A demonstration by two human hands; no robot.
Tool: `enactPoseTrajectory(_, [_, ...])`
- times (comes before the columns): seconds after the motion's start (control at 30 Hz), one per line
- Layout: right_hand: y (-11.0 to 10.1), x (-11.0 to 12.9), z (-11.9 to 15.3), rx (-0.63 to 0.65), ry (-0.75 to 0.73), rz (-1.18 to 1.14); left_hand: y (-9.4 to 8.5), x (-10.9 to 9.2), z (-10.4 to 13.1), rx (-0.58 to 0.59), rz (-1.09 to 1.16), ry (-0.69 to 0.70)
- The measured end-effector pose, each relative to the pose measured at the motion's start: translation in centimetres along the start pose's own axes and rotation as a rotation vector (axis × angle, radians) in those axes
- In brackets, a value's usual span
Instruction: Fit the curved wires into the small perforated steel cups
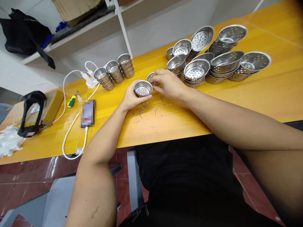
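A small perforated metal cup point(143, 90) is tilted towards me in my left hand point(129, 97), whose fingers and thumb wrap round its side. At the cup's right side is my right hand point(168, 83), its fingers bent and pinched together close to the rim. Whatever those fingertips hold is hidden. Just behind them, the rim of another metal cup point(150, 76) shows, mostly covered by the fingers. Several thin curved wires point(159, 121) lie on the yellow table below my hands.
Stacks of small perforated cups point(113, 70) stand at the back left. Larger perforated bowls point(197, 70) are stacked at the back right. Left of my hands are a phone point(87, 113) on a white cable, a power strip point(91, 81), a green-yellow screwdriver point(71, 101) and a black strap-like device point(33, 110).
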State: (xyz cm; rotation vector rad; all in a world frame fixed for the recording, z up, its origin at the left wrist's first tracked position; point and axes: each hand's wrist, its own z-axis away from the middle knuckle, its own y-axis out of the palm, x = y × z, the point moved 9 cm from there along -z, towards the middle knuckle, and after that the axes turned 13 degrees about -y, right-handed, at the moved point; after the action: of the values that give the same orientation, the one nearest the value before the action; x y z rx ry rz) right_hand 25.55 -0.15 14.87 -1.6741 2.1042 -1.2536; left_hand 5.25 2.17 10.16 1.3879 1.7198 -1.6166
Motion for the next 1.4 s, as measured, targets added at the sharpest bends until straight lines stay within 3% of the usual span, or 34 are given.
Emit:
enactPoseTrajectory(0.2, [0.5,0.2,-0.4,0.047,-0.006,0.09,0.3,-0.5,0.1,0.005,-0.013,0.029])
enactPoseTrajectory(0.4, [0.1,-0.5,0.0,-0.026,0.083,0.069,0.3,-1.2,0.4,-0.048,-0.072,0.109])
enactPoseTrajectory(0.67, [-1.0,-2.8,0.9,-0.092,0.222,0.03,-2.1,-0.9,0.2,-0.244,-0.103,0.122])
enactPoseTrajectory(0.9, [-1.9,-2.6,1.4,-0.205,0.282,-0.03,-1.9,-0.3,-0.3,-0.246,-0.138,0.11])
enactPoseTrajectory(1.13, [-1.6,-2.6,0.7,-0.337,0.147,-0.203,-2.4,0.0,-0.1,-0.288,-0.083,0.212])
enactPoseTrajectory(1.4, [-0.5,1.0,0.2,-0.325,0.061,-0.272,-0.8,0.9,-0.6,-0.196,0.001,0.217])
